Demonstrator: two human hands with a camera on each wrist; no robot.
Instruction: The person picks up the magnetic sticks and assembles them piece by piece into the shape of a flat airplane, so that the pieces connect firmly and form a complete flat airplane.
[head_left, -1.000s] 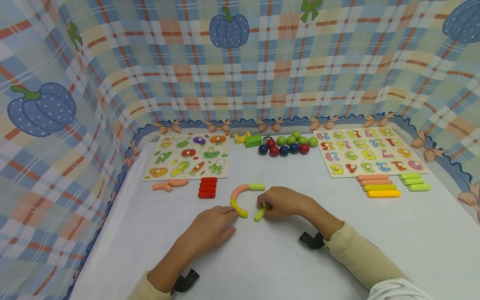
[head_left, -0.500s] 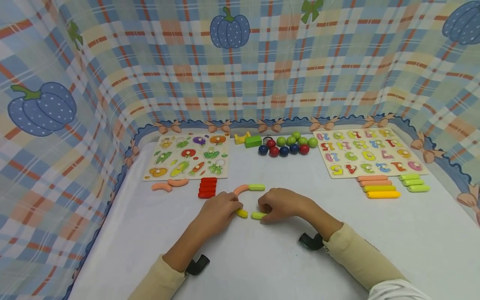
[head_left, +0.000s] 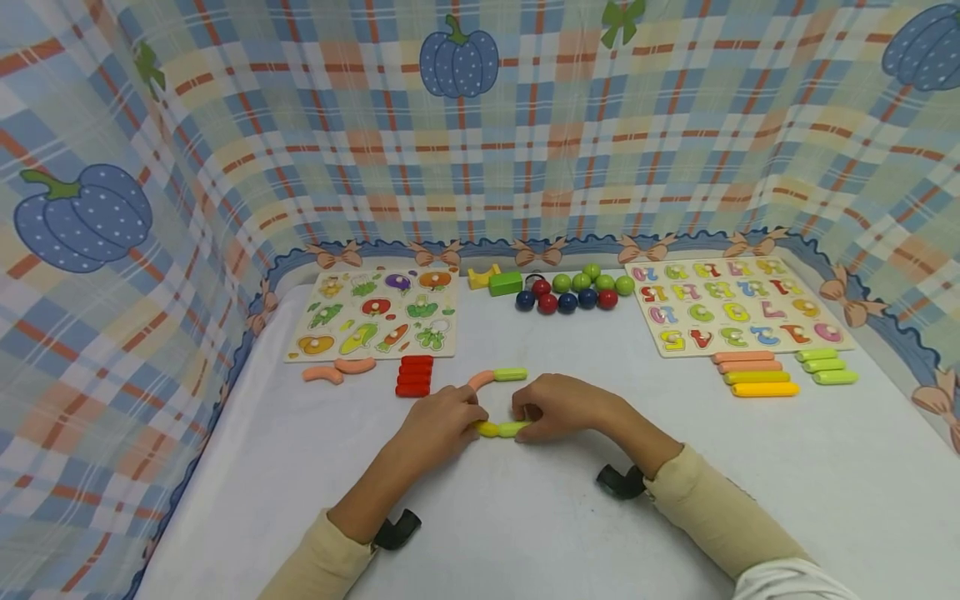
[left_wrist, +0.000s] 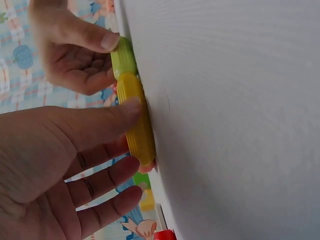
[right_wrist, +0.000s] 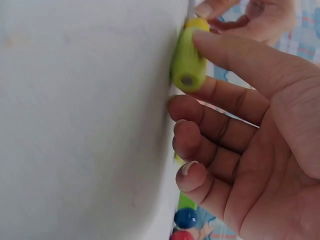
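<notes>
In the head view, my left hand [head_left: 437, 423] pinches a curved yellow plastic tube piece [left_wrist: 141, 137] between thumb and fingers. My right hand [head_left: 567, 407] pinches a short light green plastic tube piece [right_wrist: 187, 60], whose near end shows a small hole. The ends of the two pieces meet between my hands, just above or on the white table. Whether one is plugged into the other I cannot tell. Beyond the left fingers a curved pink piece [head_left: 482, 380] adjoins another green piece [head_left: 511, 375]. My left hand hides where pink meets yellow.
Left lie red pieces [head_left: 414, 377] and two loose pink pieces [head_left: 355, 365], below a vegetable puzzle board [head_left: 375, 312]. Right are a number puzzle board [head_left: 738, 304], green pieces [head_left: 825, 365] and a yellow piece [head_left: 765, 389]. Coloured balls [head_left: 567, 302] and blocks [head_left: 506, 283] sit behind.
My left hand has gone from resting by the yellow piece to pinching it. My right hand has turned the green piece level and brought it leftward against the yellow end.
</notes>
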